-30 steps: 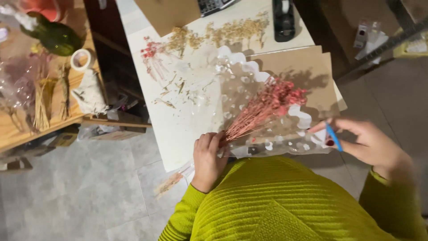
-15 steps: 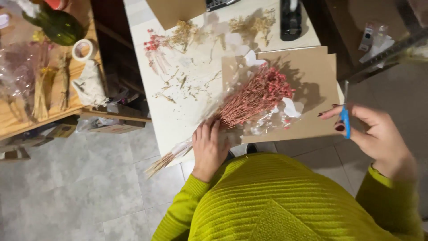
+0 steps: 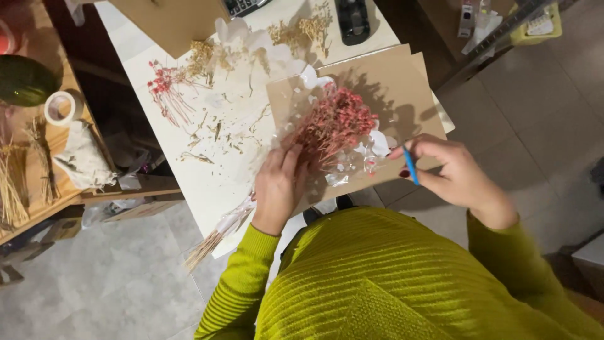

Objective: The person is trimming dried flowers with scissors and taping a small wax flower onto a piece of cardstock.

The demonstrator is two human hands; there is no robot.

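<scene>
My left hand (image 3: 279, 189) lies palm down on the bunch of dried pink flowers (image 3: 333, 123), fingers closed over the stems where they narrow. The pink heads fan up and to the right over a sheet of brown paper (image 3: 390, 88); the pale stem ends (image 3: 211, 239) project past the near edge of the white bench (image 3: 189, 176). Clear film (image 3: 352, 160) with white patches lies around the lower part of the bunch, on the brown paper.

My right hand (image 3: 456, 176) is just right of the bunch, apart from it, fingers curled narrow around a thin blue tool (image 3: 410, 165) — whether it is a pen or a cutter cannot be told.

Loose items on the bench:
- a small sprig of red dried flowers (image 3: 165, 85), upper left;
- beige dried sprigs (image 3: 302, 28), near the far edge;
- fine stem debris (image 3: 217, 132) — scattered between these and the bunch;
- a black device (image 3: 352, 19) at the far edge.

A wooden side table (image 3: 38, 201) on the left carries a roll of tape (image 3: 60, 108) and straw-coloured stalks (image 3: 9, 189).
</scene>
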